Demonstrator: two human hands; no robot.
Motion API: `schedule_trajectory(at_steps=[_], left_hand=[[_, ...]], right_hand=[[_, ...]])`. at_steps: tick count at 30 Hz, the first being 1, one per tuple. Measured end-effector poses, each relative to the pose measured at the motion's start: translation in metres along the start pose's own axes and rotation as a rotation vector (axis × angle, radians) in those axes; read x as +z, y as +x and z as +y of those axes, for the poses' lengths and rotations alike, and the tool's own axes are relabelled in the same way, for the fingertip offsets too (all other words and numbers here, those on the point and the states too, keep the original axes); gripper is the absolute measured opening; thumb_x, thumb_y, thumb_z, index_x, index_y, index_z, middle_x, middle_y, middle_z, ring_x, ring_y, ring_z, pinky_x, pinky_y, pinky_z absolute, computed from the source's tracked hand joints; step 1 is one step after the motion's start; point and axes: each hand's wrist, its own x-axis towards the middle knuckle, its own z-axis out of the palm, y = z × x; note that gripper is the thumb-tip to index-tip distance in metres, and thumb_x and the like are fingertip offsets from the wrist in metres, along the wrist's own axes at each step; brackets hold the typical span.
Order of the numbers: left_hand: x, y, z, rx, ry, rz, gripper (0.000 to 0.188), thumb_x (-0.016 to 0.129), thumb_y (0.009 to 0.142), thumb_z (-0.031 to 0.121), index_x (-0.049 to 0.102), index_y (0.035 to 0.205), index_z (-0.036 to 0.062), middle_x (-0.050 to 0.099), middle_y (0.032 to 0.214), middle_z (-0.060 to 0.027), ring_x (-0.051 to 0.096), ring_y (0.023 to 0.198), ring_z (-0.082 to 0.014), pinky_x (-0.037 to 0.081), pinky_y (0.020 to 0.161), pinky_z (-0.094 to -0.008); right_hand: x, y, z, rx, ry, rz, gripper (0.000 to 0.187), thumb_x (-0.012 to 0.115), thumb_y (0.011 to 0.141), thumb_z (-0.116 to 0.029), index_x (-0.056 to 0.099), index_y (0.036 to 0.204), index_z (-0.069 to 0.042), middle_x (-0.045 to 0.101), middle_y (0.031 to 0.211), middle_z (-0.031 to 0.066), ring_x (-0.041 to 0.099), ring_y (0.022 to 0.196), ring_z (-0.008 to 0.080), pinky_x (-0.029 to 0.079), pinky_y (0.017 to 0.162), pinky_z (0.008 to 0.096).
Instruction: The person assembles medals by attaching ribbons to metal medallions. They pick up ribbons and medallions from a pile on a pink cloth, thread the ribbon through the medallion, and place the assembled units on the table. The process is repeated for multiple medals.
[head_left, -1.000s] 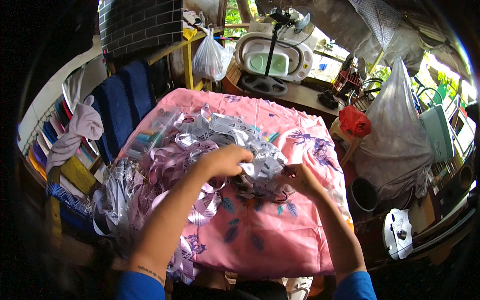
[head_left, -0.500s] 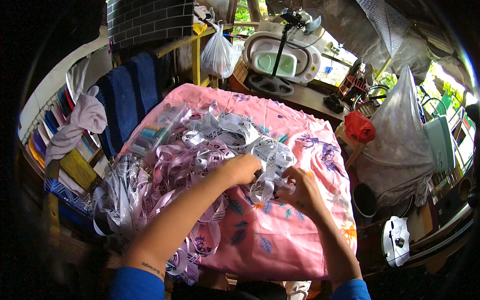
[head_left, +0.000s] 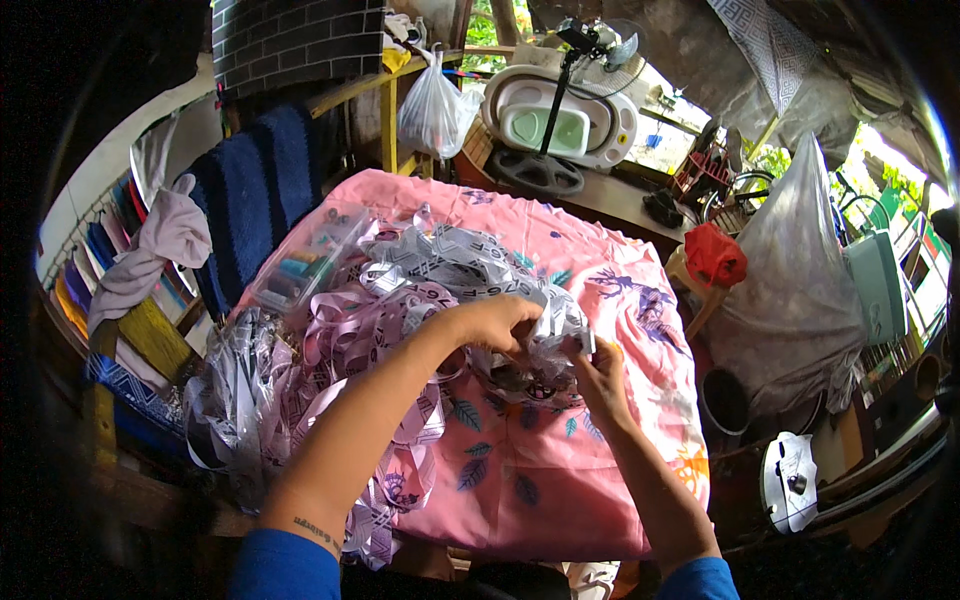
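A tangled heap of grey-and-white printed ribbon (head_left: 425,262) lies across the pink patterned cloth (head_left: 600,490). My left hand (head_left: 492,324) has its fingers curled at the heap's near right part, closed on ribbon. Just to its right, my right hand (head_left: 602,372) pinches a bunched loop of the same ribbon, raised slightly off the cloth. My fingertips are partly hidden by the folds. Left of my hands, pinkish-lilac printed ribbon (head_left: 335,322) piles up and trails over the near edge. A clear plastic bag of ribbon (head_left: 245,385) sits at the far left side.
A clear box with thread spools (head_left: 300,268) stands at the back left of the cloth. Blue towels (head_left: 255,185) hang beyond it. A stand with a round black base (head_left: 540,172) and baby tubs are behind. On the right are a red object (head_left: 715,254) and a big plastic-covered bundle (head_left: 785,310).
Both hands have gathered the grey ribbon closer together. The loop that hung between them is now bunched and lifted. My left hand has moved slightly right, and my right hand has turned more upright.
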Motion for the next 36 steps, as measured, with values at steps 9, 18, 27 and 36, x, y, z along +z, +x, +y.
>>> schedule_trajectory(at_steps=[9,18,27,36], left_hand=[[0.005,-0.016,0.082,0.080,0.393,0.161,0.032,0.067,0.079,0.011,0.048,0.103,0.0019,0.066,0.080,-0.0199,0.066,0.085,-0.0393,0.051,0.073,-0.0442],[0.074,-0.050,0.176,-0.134,-0.152,0.410,0.032,0.067,0.088,0.018,0.048,0.104,-0.0012,0.067,0.083,-0.0204,0.069,0.080,-0.0353,0.052,0.068,-0.0415],[0.100,-0.091,0.119,-0.356,-0.088,0.481,0.030,0.070,0.081,0.015,0.053,0.103,0.0033,0.067,0.080,-0.0183,0.066,0.079,-0.0394,0.049,0.068,-0.0469],[0.115,-0.139,0.146,-0.368,0.302,0.576,0.033,0.078,0.076,0.033,0.070,0.093,0.0057,0.061,0.089,-0.0097,0.058,0.089,-0.0264,0.045,0.076,-0.0396]], right_hand=[[-0.036,-0.013,-0.031,0.121,0.226,-0.018,0.020,0.062,0.096,-0.028,0.062,0.091,-0.009,0.043,0.057,-0.0088,0.032,0.045,0.0016,0.022,0.041,0.0210],[-0.070,-0.034,-0.070,0.315,0.256,-0.247,0.014,0.060,0.094,-0.018,0.064,0.090,-0.006,0.046,0.062,-0.0063,0.034,0.049,0.0024,0.021,0.044,0.0208],[-0.036,-0.027,-0.035,0.001,-0.672,-0.431,0.039,0.069,0.086,-0.033,0.060,0.092,0.005,0.063,0.076,0.0175,0.061,0.069,0.0257,0.045,0.064,0.0381],[-0.063,-0.109,-0.103,0.260,-0.530,-0.127,0.022,0.059,0.095,-0.014,0.062,0.111,0.001,0.056,0.076,0.0031,0.047,0.071,0.0094,0.042,0.066,0.0264]])
